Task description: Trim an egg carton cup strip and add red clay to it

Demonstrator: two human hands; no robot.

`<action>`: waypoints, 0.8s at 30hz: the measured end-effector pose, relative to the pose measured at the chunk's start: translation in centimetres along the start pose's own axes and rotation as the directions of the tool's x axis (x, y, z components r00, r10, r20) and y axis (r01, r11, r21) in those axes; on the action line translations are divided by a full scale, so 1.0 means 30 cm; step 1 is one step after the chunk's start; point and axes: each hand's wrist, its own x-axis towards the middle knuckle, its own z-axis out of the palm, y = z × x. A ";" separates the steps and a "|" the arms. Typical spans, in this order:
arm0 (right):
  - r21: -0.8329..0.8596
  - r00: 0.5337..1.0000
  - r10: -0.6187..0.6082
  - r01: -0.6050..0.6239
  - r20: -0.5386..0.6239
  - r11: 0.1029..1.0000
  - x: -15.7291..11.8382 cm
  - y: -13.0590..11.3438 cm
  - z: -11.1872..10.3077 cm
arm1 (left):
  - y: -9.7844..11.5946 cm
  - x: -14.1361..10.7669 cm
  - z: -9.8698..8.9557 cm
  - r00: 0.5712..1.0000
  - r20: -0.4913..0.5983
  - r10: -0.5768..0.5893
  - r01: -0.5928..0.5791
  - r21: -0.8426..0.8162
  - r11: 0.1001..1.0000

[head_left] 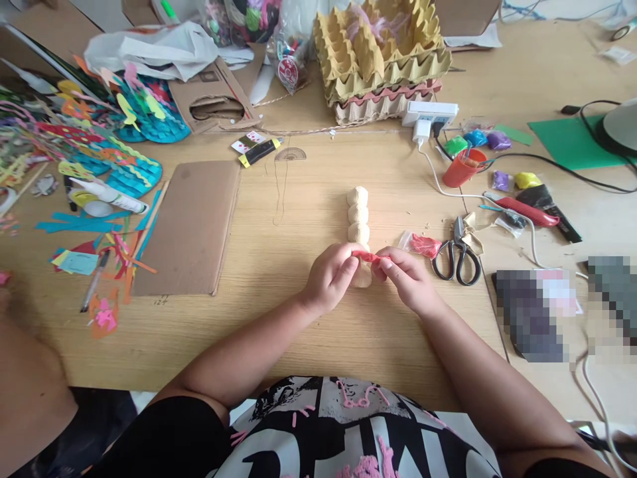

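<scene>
Patterned shirt point(318, 431) is filling the near edge; both hands are working in front of a row of pale cups point(357, 214).
Left hand point(331, 275) is curling nearly closed, pinching one end of a red strip point(367, 256); right hand point(411, 275), likewise mostly closed, is pinching the other. Strip is spanning the gap, crossing the row's near part; whether touching, cannot tell. Looking light, soft, probably tearing easily if pulled: ends are seeming the best hold, gently. Wooden table point(269, 325), left to right: another person's arm point(30, 372) is showing at the edge, paper crafts point(132, 182) are crowding, cardboard point(186, 226) is lying flat, egg trays point(383, 60) are standing behind, red packet point(425, 245) and scissors point(458, 255) are lying near the right hand. Room is barely showing.
</scene>
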 end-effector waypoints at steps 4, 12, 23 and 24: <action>-0.001 1.000 0.002 -0.002 -0.010 1.000 0.003 0.001 0.000 | -0.007 0.007 -0.001 0.998 -0.053 0.033 -0.030 0.059 0.998; -0.073 1.000 -0.021 0.020 -0.009 0.997 0.007 0.005 0.003 | 0.000 0.025 -0.008 0.982 -0.047 0.181 -0.169 0.192 0.967; -0.208 0.996 0.079 -0.070 0.034 0.976 0.011 0.004 -0.019 | 0.000 0.038 -0.021 1.000 0.019 0.025 -0.027 0.127 0.992; -0.223 0.994 0.090 -0.072 0.069 0.972 0.013 0.001 -0.024 | -0.001 0.038 -0.021 0.999 0.027 0.018 -0.022 0.140 0.990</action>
